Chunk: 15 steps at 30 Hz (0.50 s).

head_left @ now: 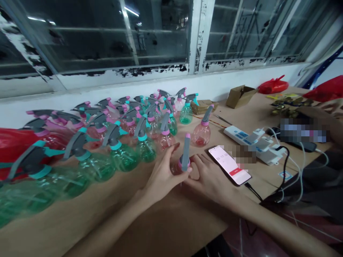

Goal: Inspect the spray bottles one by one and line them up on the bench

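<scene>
A pink spray bottle (185,157) with a grey and pink trigger head stands upright between my two hands, its body mostly hidden by them. My left hand (166,175) wraps it from the left, the thumb lying across the front near the collar. On the other side, my right hand (209,176) closes its curled fingers against the bottle. Just behind is another pink spray bottle (201,134), standing apart. Green spray bottles with turquoise collars, such as this one (124,157), and more pink ones stand in rows to the left.
Right of my hands lies a phone (227,166) showing a timer, plugged into a cable. Beyond it is a white power strip (252,142) with several cords. A cardboard box (241,97) and a red bag (273,85) sit farther back. Another person's arm (327,123) reaches in at right.
</scene>
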Available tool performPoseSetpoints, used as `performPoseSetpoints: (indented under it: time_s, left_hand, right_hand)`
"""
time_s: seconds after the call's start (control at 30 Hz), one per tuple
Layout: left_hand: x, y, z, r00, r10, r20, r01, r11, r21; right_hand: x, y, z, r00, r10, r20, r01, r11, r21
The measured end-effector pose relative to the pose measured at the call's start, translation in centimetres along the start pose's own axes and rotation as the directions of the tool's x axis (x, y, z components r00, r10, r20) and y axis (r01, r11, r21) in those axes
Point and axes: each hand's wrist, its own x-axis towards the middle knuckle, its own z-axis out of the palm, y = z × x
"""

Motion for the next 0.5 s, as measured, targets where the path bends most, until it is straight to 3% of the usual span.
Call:
performPoseSetpoints:
  time_s: [0.1,0.23,0.5]
  left_hand:
    - [-0.9,0.6,-1.0,1.0,0.027,0.002,-0.027,0.999,-0.019]
    - [-2.7,0.5,-2.8,0.997,-0.017,-0.077,0.015,1.0,-0.019]
    - [-6.7,-1.3,-7.5,0.99,-0.054,-0.133,0.05,0.998,-0.033]
  right_hand:
    - [-0.5,-2.0,1.2,0.997,0.004,0.075,-0.018,0.982,0.188]
    - [0.0,-4.6,3.2,0.981,-0.011,0.194,-0.061,0.929,0.365]
    - [2.2,-10.4,7.1,0.959,-0.15,0.241,0.068,0.945,0.319]
